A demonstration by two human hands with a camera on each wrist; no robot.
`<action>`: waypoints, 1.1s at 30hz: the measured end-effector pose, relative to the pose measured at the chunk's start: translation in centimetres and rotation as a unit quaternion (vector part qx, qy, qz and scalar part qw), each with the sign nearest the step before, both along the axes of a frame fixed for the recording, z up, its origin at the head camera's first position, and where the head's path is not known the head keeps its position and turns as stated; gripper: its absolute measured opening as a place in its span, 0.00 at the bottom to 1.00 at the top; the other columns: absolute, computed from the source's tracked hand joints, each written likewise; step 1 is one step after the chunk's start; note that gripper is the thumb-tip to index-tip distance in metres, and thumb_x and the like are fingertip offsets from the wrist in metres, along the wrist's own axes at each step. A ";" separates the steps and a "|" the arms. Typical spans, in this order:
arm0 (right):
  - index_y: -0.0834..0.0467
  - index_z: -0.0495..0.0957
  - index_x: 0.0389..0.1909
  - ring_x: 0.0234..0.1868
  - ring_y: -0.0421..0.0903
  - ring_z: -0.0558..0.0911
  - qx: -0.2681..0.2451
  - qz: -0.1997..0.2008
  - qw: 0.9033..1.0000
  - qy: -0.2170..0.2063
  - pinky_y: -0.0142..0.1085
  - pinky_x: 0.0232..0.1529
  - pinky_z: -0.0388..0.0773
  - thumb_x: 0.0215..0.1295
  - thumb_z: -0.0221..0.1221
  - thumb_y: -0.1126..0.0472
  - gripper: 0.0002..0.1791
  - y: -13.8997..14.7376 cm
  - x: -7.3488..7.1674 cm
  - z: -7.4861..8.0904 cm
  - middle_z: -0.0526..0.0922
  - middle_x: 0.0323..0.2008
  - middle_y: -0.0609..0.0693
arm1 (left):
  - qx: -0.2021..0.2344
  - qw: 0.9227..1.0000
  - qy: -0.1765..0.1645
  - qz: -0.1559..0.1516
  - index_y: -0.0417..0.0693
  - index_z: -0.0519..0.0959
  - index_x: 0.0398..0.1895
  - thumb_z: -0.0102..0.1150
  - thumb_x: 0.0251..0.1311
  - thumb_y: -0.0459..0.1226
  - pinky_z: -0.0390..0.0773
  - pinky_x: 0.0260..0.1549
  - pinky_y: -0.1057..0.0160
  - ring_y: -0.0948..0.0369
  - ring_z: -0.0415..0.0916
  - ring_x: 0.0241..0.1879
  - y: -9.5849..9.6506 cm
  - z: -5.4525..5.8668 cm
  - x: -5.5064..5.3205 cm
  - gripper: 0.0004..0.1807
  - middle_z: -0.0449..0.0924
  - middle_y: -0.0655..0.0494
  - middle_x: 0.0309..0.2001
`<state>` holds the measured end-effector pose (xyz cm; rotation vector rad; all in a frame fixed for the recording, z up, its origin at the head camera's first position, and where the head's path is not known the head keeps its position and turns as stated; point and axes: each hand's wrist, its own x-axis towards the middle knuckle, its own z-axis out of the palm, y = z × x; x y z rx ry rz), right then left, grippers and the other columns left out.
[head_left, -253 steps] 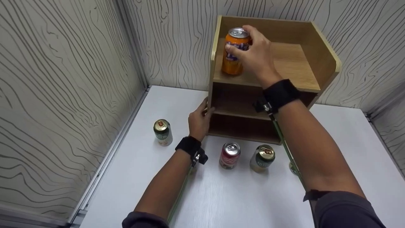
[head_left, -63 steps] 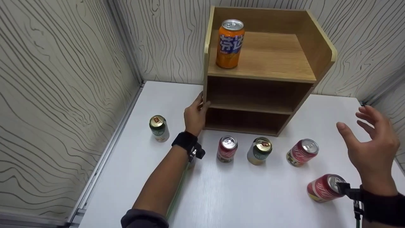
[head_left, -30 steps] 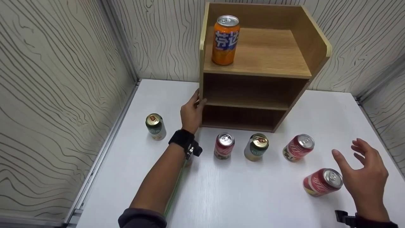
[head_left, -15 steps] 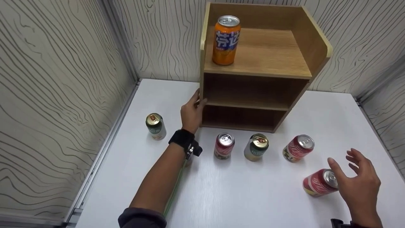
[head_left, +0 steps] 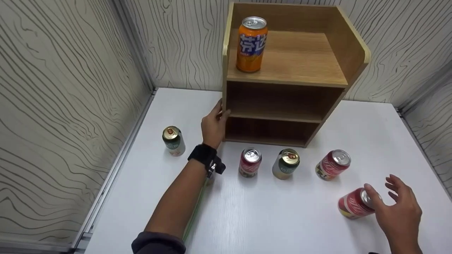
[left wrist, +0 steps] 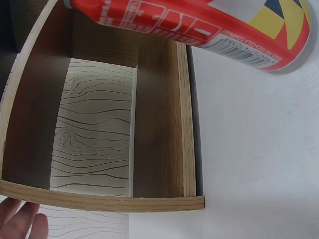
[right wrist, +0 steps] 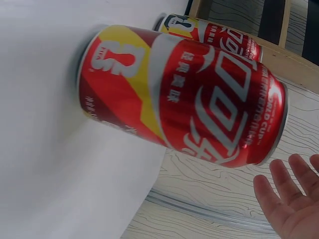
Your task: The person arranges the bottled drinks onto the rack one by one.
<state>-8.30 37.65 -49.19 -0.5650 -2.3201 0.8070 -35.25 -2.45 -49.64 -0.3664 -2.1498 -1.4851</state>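
The white counter [head_left: 275,218] carries a wooden shelf [head_left: 300,53], whose left side my left hand [head_left: 213,128] grips. My right hand [head_left: 400,213], loosely spread, is just beside the nearest red can [head_left: 354,204], upright on the counter. An orange can [head_left: 251,49] stands on the shelf's top, toward the left.

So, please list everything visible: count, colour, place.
Table: 1, white, centre
Shelf: 1, brown, rear
Orange can: 1, orange, shelf's top
Red cans: 3, red, middle and right
Green cans: 2, green, left and middle
Obscured object: 1, colour unclear, by forearm
Walls: 3, pale, rear, sides
Metal framing: several, grey, table edges
Cable: 1, green, forearm
Wristbands: 2, black, centre; bottom edge (sliver)
Sleeve: 1, dark, bottom edge
Left hand: 1, gripping shelf
Right hand: 1, beside foremost can
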 end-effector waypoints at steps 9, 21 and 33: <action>0.61 0.67 0.68 0.60 0.60 0.74 -0.011 -0.015 0.999 -0.051 0.43 0.61 0.70 0.57 0.70 0.51 0.40 0.0 0.4 -0.8 0.74 0.60 0.60 | 0.007 1.000 -0.001 0.005 0.45 0.71 0.67 0.57 0.65 0.49 0.79 0.46 0.66 0.57 0.80 0.51 -0.1 0.0 0.1 0.29 0.77 0.48 0.58; 0.65 0.60 0.71 0.61 0.65 0.70 -0.035 -0.010 0.993 -0.114 0.58 0.57 0.70 0.57 0.69 0.47 0.47 0.3 0.4 -2.4 0.67 0.64 0.65 | 0.012 1.000 -0.008 0.002 0.46 0.72 0.67 0.60 0.65 0.46 0.79 0.47 0.67 0.59 0.78 0.52 -0.1 0.0 0.0 0.28 0.77 0.49 0.58; 0.68 0.41 0.74 0.66 0.71 0.60 -0.093 -0.023 0.974 -0.207 0.63 0.64 0.56 0.52 0.70 0.39 0.64 0.5 -0.4 -3.6 0.56 0.68 0.74 | -0.007 1.000 -0.018 0.012 0.46 0.71 0.68 0.59 0.67 0.44 0.78 0.48 0.67 0.60 0.78 0.53 0.1 0.2 0.0 0.27 0.77 0.49 0.59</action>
